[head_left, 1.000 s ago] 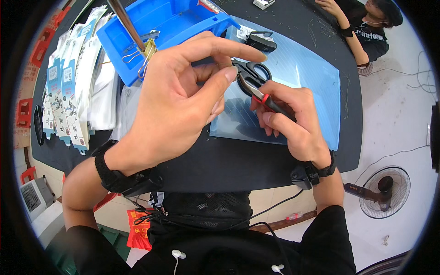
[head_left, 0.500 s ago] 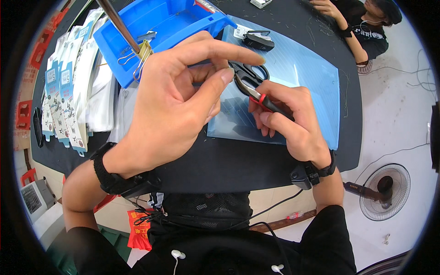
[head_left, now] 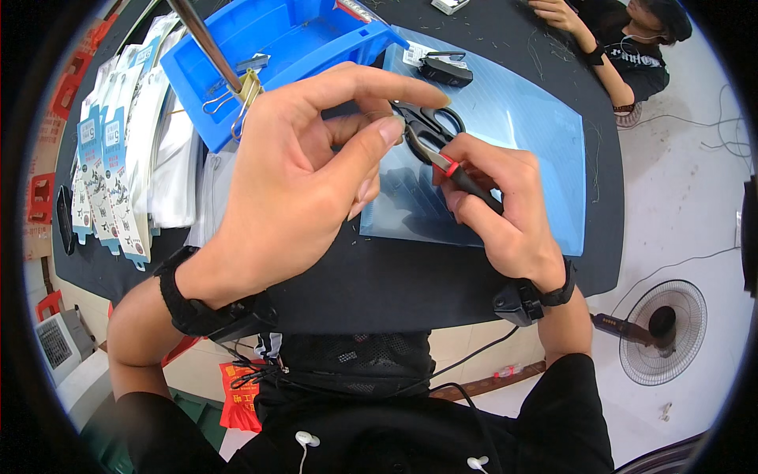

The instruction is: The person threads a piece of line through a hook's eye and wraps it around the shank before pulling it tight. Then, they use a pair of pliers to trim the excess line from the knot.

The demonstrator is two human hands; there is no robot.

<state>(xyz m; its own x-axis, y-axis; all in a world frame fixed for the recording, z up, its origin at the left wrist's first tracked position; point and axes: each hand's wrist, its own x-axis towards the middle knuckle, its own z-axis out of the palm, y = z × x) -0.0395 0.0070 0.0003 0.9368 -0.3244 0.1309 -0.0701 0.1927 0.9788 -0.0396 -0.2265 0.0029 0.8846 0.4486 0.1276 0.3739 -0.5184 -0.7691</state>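
Observation:
My left hand [head_left: 304,162] hovers over the table's middle, thumb pressed to the other fingers in a pinch and index finger stretched above. Whatever lies in that pinch is too small to make out. In my right hand [head_left: 509,209] are small cutting pliers [head_left: 467,183] with red and black handles. Their metal jaws point up and left, toward the left fingertips, without touching them. Just behind the pliers, black-handled scissors [head_left: 446,118] lie on a translucent blue plastic folder [head_left: 545,158]. A black stapler [head_left: 445,73] rests on the same folder, farther back.
Left of the hands stands a blue bin [head_left: 189,75], beside a metal rod [head_left: 207,47] with binder clips [head_left: 249,91]. Packaging cards and clear bags [head_left: 118,174] are piled at the far left. A co-worker [head_left: 632,59] sits at the back right; a fan [head_left: 663,332] stands on the floor.
My right hand has shifted slightly and turned the pliers a little, their jaws now beside the scissors' handles. The left hand has lowered slightly, its pinch kept.

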